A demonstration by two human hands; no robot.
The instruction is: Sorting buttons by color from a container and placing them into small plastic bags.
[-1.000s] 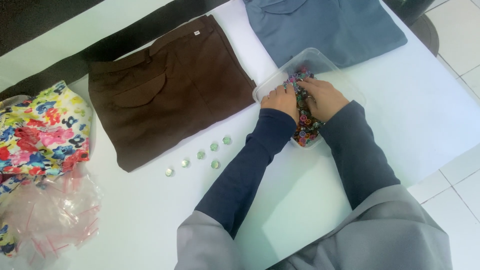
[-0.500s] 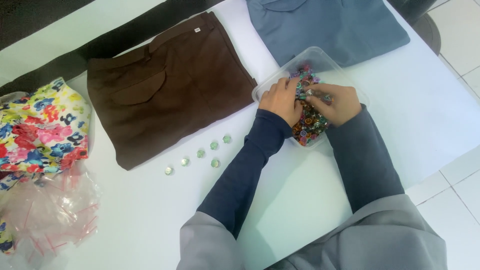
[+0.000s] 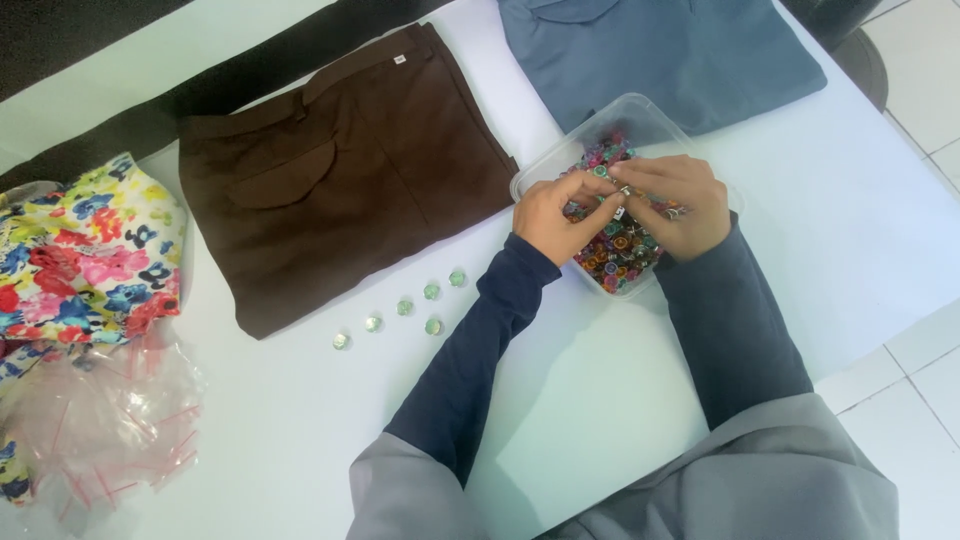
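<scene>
Both hands meet over a clear plastic container (image 3: 650, 115) of multicoloured buttons (image 3: 612, 250) on a white tabletop (image 3: 850, 240); the left hand (image 3: 555, 215) and right hand (image 3: 675, 205) pinch a small button (image 3: 622, 192) between curled fingertips. The container sits between folded brown trousers (image 3: 340, 170) and a folded blue garment (image 3: 660, 50). Six pale green buttons (image 3: 404, 306) lie in a loose row below the trousers, with floral fabric (image 3: 85, 250) and clear plastic bags (image 3: 90, 420) at far left.
</scene>
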